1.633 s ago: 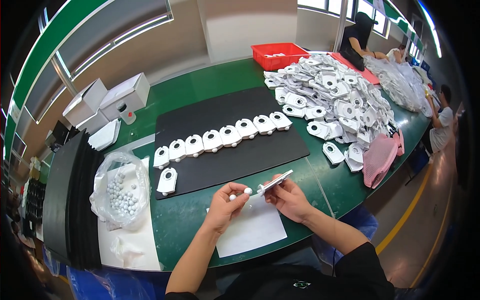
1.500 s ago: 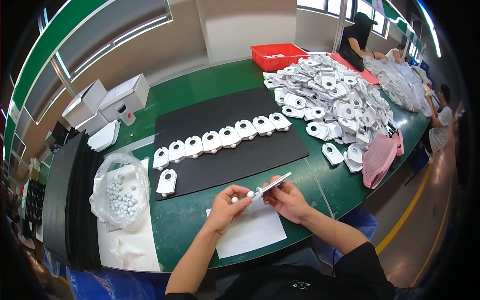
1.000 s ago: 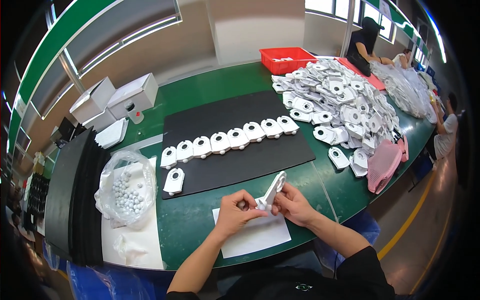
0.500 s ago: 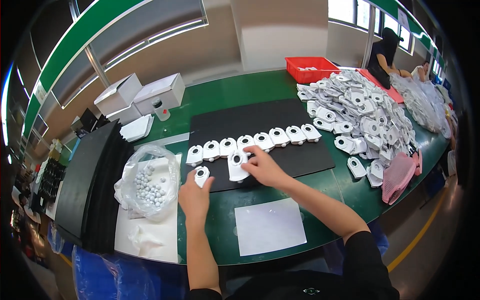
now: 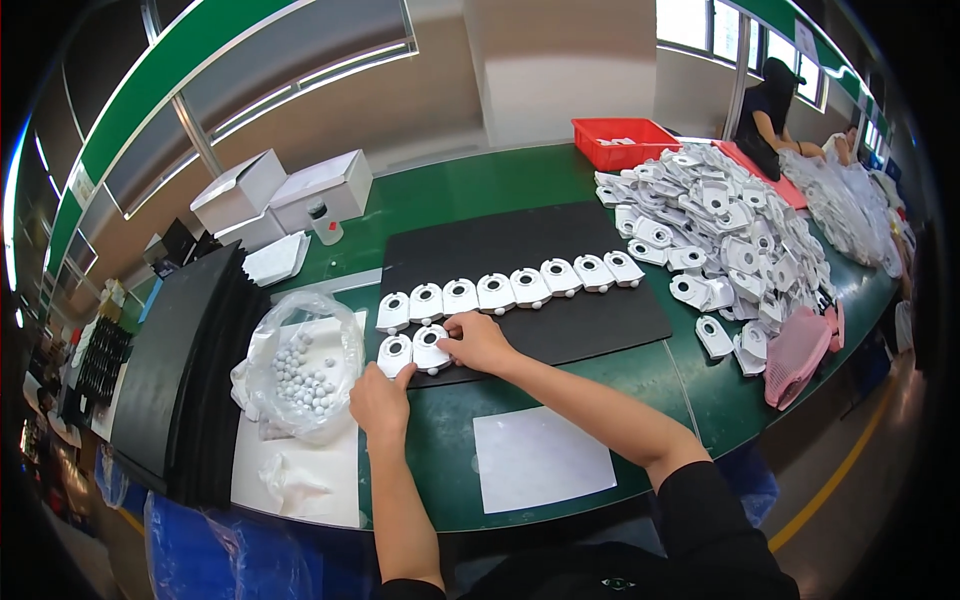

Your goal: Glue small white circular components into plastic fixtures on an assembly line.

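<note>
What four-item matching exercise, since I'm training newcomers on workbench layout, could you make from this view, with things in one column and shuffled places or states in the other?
Things
1. Right hand
2. Red bin
3. Clear plastic bag
4. Loose white sheet

Places or states
A. Holding small white balls
B. Flat on the near side of the green table
C. At the table's far side, beside the heap of white parts
D. At a white part in the nearer row on the black mat

Pairs: 1-D, 2-C, 3-A, 4-B
</note>
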A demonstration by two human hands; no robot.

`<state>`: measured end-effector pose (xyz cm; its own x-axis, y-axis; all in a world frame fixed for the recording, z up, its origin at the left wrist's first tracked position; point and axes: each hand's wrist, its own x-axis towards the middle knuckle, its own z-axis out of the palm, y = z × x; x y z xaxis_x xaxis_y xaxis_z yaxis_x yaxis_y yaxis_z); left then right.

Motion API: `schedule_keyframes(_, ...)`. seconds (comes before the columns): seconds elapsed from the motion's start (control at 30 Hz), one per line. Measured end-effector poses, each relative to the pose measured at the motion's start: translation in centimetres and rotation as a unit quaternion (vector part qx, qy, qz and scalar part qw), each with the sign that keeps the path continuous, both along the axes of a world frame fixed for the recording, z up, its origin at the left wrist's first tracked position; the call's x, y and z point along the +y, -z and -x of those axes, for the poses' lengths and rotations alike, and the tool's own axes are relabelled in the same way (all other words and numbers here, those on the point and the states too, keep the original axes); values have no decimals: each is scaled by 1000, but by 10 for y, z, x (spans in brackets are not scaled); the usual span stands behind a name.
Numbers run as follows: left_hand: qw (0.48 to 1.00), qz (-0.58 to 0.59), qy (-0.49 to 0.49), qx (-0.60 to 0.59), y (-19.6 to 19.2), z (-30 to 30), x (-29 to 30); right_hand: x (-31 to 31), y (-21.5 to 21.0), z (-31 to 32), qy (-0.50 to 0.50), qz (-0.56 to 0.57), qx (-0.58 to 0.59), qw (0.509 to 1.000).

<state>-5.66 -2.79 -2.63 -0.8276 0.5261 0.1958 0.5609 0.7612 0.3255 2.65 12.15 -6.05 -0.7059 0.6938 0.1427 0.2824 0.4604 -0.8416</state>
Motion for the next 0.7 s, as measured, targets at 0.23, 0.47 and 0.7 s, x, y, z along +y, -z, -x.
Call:
schedule_keyframes(0.23, 950, -252, 125, -137, -16, -19, 8, 11, -35, -93, -46, -86, 52, 994)
schedule_keyframes(0.47, 638, -263, 232, -686, -10, -58, 18, 70, -45, -253, 249, -261, -345, 867)
schedule_keyframes(0.7, 566, -217, 251, -755, -10, -87, 20, 70, -47, -353, 236, -172, -431, 854)
